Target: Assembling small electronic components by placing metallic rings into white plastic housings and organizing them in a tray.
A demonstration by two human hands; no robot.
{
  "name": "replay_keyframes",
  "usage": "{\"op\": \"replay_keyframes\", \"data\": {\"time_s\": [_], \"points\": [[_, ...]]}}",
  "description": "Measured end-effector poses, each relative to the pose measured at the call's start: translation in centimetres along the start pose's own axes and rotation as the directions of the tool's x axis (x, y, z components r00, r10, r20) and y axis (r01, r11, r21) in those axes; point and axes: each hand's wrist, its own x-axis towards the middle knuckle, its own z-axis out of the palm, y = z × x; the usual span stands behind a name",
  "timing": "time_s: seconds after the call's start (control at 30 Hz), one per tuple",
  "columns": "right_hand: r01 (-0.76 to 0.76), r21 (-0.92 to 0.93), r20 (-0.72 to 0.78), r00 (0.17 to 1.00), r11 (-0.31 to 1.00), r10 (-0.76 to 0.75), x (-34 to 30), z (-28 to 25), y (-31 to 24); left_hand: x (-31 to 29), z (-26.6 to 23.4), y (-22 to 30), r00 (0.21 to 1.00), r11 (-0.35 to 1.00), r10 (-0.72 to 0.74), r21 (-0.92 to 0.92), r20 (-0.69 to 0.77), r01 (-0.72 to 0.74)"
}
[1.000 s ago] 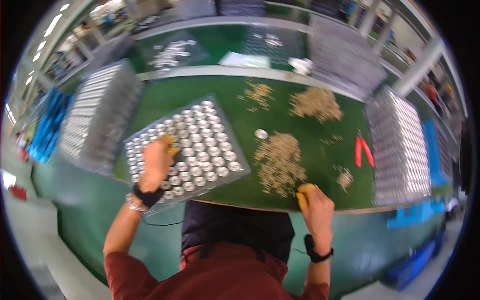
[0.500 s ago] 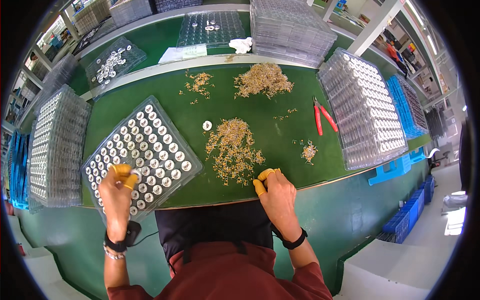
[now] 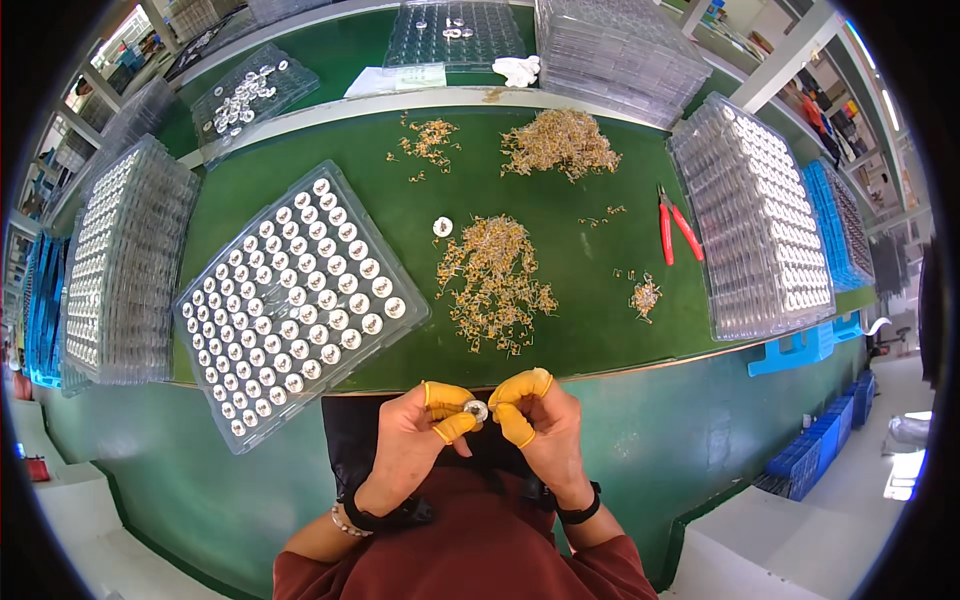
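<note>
In front of my body, just off the table's near edge, my left hand (image 3: 415,438) pinches a small round white-and-silver part (image 3: 476,411) between yellow-covered fingertips. My right hand (image 3: 545,432), also in yellow finger covers, is closed in a pinch right beside that part. Whatever its fingertips may hold is too small to make out. To the left lies a clear plastic tray (image 3: 412,318) with rows of similar round parts. A pile of tiny orange-and-silver wire-legged components (image 3: 495,285) is beyond my hands, and a single round white part (image 3: 442,227) lies beside it.
Red-handled cutters (image 3: 667,235) lie at the right, near a small component cluster (image 3: 644,297). Farther back is a larger component heap (image 3: 560,145). Stacks of filled trays stand at the left (image 3: 130,270) and right (image 3: 755,220). A white cloth (image 3: 517,71) rests on the back ledge.
My left hand has come from over the tray to the middle with a round part. My right hand has left the table edge and met it. The view has shifted slightly.
</note>
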Motion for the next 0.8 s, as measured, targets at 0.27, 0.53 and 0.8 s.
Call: {"op": "replay_keyframes", "data": {"time_s": [0.27,0.53,0.8], "points": [[0.039,-0.049,-0.012,0.999,0.998,-0.04,-0.5,0.5,1.2,-0.4,-0.2,0.0,1.0,0.999,-0.022,-0.038,0.013,0.022],[0.124,-0.143,-0.092,0.986,0.982,-0.138,-0.4,1.2,1.8,-0.4,-0.3,0.0,1.0,1.0,-0.008,-0.004,0.006,0.008],[0.503,-0.579,0.096,0.823,0.642,-0.559,0.0,1.5,1.2,-0.6,-0.5,-0.2,1.0,1.0,-0.01,-0.003,-0.008,0.01]]}}
